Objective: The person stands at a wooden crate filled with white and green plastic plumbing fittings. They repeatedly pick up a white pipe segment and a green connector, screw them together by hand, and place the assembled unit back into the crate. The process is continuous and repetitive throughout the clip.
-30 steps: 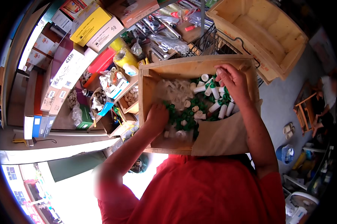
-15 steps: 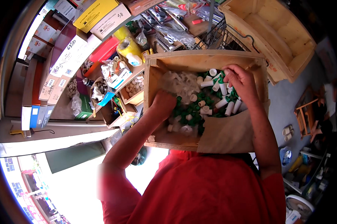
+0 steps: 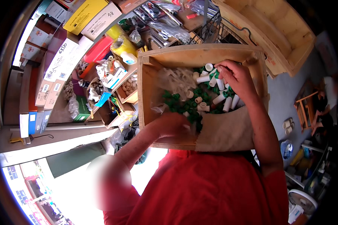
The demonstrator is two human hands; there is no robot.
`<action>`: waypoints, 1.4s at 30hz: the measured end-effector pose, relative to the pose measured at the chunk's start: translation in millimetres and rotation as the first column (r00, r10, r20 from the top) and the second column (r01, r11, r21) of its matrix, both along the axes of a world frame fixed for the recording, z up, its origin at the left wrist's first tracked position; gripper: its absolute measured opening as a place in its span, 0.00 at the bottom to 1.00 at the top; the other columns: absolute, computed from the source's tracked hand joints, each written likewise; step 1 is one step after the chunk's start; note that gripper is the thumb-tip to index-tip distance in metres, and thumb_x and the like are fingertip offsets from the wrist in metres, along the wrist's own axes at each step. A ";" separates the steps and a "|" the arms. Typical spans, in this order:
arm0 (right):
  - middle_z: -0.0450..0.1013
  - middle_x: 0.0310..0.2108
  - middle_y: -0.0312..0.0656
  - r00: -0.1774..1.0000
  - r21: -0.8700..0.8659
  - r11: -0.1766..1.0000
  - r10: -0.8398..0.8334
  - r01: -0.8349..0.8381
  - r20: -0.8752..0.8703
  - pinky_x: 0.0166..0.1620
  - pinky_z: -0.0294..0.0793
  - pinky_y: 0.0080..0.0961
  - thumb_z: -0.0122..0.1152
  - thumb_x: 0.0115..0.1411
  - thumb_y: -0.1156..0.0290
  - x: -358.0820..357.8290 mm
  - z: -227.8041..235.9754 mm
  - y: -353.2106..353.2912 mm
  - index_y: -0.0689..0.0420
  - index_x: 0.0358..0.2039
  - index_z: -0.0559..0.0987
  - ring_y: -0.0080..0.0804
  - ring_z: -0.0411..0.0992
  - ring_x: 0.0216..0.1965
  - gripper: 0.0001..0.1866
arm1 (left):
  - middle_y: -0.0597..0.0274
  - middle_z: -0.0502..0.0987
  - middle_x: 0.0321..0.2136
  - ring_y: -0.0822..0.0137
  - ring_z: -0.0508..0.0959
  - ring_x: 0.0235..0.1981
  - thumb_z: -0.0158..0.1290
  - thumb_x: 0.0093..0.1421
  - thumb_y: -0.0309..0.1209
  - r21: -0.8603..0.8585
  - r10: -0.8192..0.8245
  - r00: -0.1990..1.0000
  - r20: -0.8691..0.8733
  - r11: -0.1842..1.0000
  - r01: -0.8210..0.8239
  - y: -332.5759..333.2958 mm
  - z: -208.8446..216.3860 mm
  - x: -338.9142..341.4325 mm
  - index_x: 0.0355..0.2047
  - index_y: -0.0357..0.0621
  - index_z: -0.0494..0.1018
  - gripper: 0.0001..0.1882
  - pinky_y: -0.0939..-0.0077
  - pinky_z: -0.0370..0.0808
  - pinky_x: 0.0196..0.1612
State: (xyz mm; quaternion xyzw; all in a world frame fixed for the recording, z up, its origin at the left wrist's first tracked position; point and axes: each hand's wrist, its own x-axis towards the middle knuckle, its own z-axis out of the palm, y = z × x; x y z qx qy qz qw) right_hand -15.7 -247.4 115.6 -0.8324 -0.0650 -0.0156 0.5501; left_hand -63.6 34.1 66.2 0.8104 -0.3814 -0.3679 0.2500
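Observation:
A wooden box (image 3: 202,49) in front of me holds many small plastic pipe fittings. White tube-shaped fittings (image 3: 227,104) with green parts lie mostly on its right side, while green fittings (image 3: 171,100) are heaped in the middle and left. My right hand (image 3: 236,77) pinches a green-and-white plastic fitting (image 3: 220,83) near the box's right wall. My left hand (image 3: 174,124) is low over the box's near left part, beside the green fittings; its fingers are smeared and partly hidden. Clear plastic bags (image 3: 176,79) lie at the far left inside. A brown cardboard piece (image 3: 227,129) covers the near right corner.
Left of the box, shelves carry cartons (image 3: 56,60), a yellow roll (image 3: 121,45) and a small crate of pale fittings (image 3: 128,88). A black wire basket (image 3: 214,32) and another wooden box (image 3: 268,28) stand beyond. Slippers (image 3: 287,126) and a wooden chair (image 3: 305,110) are at right.
My left hand has moved from the box's left side toward its near edge and right, uncovering green fittings. My right hand stays at the same fittings, shifted slightly left in view with the box.

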 end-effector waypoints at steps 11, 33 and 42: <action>0.72 0.21 0.36 1.000 -0.022 1.000 -0.003 0.003 0.024 0.28 0.68 0.19 0.58 0.62 0.69 -0.3 0.8 -0.8 0.61 0.36 0.77 0.18 0.66 0.21 0.08 | 0.52 0.80 0.35 0.50 0.79 0.40 0.51 0.55 0.28 0.076 0.229 0.969 0.096 0.969 -0.237 7.1 12.0 14.1 0.37 0.48 0.77 0.10 0.57 0.75 0.42; 0.74 0.23 0.35 0.997 -0.069 0.998 0.017 -0.012 0.069 0.28 0.69 0.18 0.55 0.63 0.72 3.3 -2.4 -4.4 0.62 0.38 0.77 0.18 0.69 0.24 0.07 | 0.52 0.80 0.36 0.50 0.79 0.41 0.53 0.53 0.31 0.645 -0.414 0.842 0.345 0.757 0.108 7.0 3.6 -2.4 0.42 0.45 0.77 0.16 0.65 0.75 0.45; 0.74 0.23 0.40 0.996 -0.002 1.000 -0.028 0.028 0.088 0.29 0.70 0.23 0.59 0.61 0.68 2.0 -3.1 -7.4 0.60 0.37 0.78 0.24 0.70 0.23 0.09 | 0.54 0.74 0.51 0.57 0.74 0.52 0.53 0.54 0.39 0.250 -0.072 0.851 0.520 0.965 -0.072 19.5 -77.2 -17.9 0.53 0.50 0.72 0.25 0.65 0.71 0.54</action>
